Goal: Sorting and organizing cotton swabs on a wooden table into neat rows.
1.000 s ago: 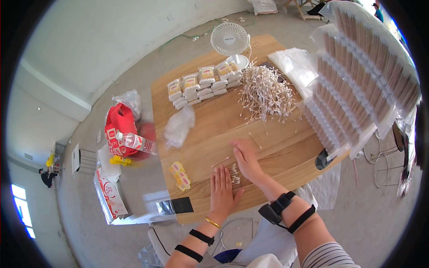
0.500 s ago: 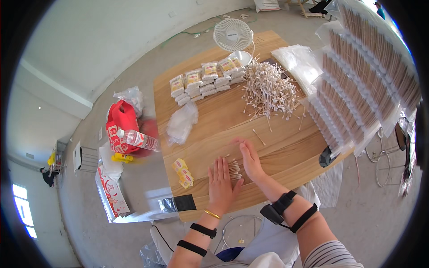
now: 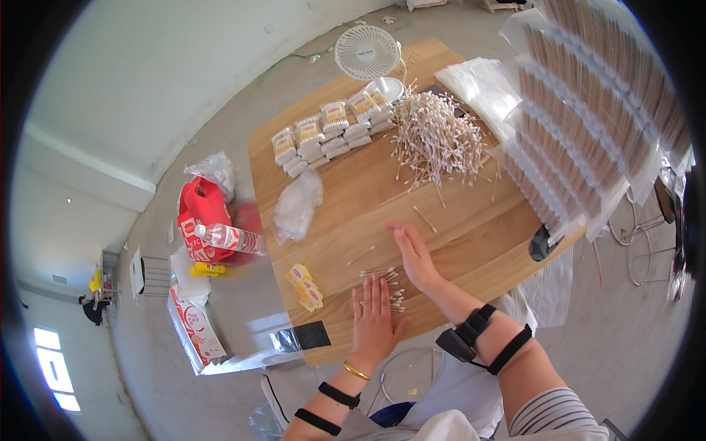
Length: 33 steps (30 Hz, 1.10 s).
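My left hand (image 3: 373,323) lies flat with its fingers straight over a small group of cotton swabs (image 3: 398,300). Swab ends show past its fingertips and along its right side; the rest are hidden under it. Just to the right, my right hand (image 3: 414,259) stands on edge with its fingers stretched out, holding nothing. One loose swab (image 3: 361,255) lies beyond my left fingertips, and another single one (image 3: 424,219) lies beyond my right hand. A large heap of cotton swabs (image 3: 439,137) covers the far right part of the wooden table (image 3: 353,213).
Packed swab bundles (image 3: 334,119) are stacked at the far left, beside a white fan (image 3: 366,53). Clear bags (image 3: 298,206), yellow labels (image 3: 304,287) and plastic sleeves (image 3: 478,92) lie about. Bagged swab sticks (image 3: 581,125) rise at right. A red bag (image 3: 202,213) and bottle (image 3: 229,239) are at left.
More swab ends now show around my left fingers, fanned out, and a loose swab lies farther out beyond them. Both hands stay close together; the whole view has shifted slightly.
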Each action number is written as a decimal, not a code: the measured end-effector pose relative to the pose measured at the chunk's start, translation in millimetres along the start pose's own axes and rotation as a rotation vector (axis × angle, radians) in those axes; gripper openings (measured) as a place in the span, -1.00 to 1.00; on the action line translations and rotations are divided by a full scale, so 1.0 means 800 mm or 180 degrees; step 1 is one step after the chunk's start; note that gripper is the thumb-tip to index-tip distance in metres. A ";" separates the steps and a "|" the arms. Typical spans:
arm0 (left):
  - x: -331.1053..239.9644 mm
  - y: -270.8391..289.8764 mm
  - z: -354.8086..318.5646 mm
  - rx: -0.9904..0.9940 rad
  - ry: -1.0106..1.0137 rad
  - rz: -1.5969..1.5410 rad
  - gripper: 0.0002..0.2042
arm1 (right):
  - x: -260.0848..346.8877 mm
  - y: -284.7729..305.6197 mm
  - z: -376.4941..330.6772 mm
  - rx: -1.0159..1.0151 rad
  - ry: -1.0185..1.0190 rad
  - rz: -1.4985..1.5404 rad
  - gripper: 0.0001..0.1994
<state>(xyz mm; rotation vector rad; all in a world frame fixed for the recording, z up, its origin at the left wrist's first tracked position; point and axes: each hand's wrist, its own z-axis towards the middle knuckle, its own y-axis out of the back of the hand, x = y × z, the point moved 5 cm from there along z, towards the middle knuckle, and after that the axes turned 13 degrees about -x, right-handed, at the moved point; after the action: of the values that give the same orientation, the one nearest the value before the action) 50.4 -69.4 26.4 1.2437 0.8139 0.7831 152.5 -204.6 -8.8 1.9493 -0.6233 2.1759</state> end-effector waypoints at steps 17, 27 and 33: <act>0.022 -0.007 0.068 -0.0372 0.0243 -0.0274 -0.11 | 0.001 0.003 0.006 -0.0077 -0.0113 0.0071 -0.68; 0.034 -0.010 0.077 -0.0421 0.0156 -0.0333 -0.11 | 0.002 0.006 0.009 -0.0042 -0.0373 0.0309 -0.68; 0.031 -0.004 0.069 -0.0297 0.0065 -0.0545 -0.15 | 0.016 0.003 0.005 0.0114 -0.0269 0.0311 -0.66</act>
<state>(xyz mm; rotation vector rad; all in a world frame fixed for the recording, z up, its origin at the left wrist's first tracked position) 110.8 -75.4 28.0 1.0696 0.8785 0.6882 153.8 -210.2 3.8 2.0803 -0.7116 2.1845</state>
